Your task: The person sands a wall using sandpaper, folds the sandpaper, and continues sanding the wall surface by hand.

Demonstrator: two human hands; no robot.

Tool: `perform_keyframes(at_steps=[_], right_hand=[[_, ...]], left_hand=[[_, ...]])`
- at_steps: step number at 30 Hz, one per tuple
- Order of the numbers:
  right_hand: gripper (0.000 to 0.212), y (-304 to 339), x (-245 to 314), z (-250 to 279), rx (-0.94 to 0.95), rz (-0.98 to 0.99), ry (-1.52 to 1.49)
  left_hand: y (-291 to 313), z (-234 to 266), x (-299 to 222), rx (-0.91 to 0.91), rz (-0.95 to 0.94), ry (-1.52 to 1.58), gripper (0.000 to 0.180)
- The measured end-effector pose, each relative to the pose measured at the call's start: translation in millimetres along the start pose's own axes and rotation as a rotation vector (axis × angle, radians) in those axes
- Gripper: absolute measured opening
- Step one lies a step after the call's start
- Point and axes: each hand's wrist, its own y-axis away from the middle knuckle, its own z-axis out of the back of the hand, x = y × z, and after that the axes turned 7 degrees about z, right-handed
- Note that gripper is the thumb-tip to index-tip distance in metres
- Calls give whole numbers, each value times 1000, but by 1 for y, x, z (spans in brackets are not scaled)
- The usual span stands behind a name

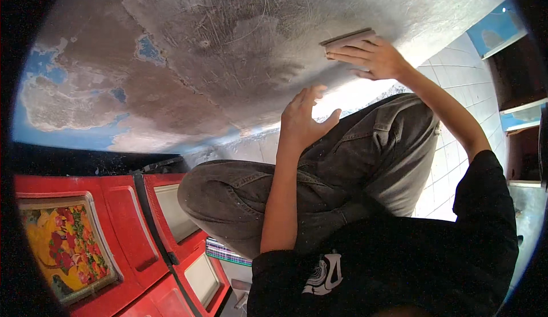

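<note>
My right hand [377, 60] presses a flat, grey-brown sanding block [346, 39] against the wall [240, 37], fingers laid over its back. Bare, scratched grey plaster covers most of that wall, with patches of blue paint [149, 49] left toward the left side. Lower and to the left, my left hand [302, 117] is held up near the wall's lower part with nothing in it. Its fingers are partly curled and the thumb stands apart. Whether its fingertips touch the wall, I cannot tell. The working face of the block is hidden.
My bent legs in dark trousers [365, 157] lie just below the wall. A red cabinet [128, 220] with a flower picture stands at the left. White floor tiles [462, 83] stretch along the right, beside blue-edged shelving [522, 114].
</note>
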Motion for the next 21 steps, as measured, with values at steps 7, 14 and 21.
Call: perform_keyframes(at_steps=[7,14,21], right_hand=[[59,-15,-82,108,-740,-462,246],[48,-41,-10,19,-413,-344,273],[46,-7,-48,34,-136,-18,121]], left_hand=[[-2,1,5,-30,-16,-21,43],[-1,7,3,43,36,-120,40],[1,7,6,26,36,-111,42]])
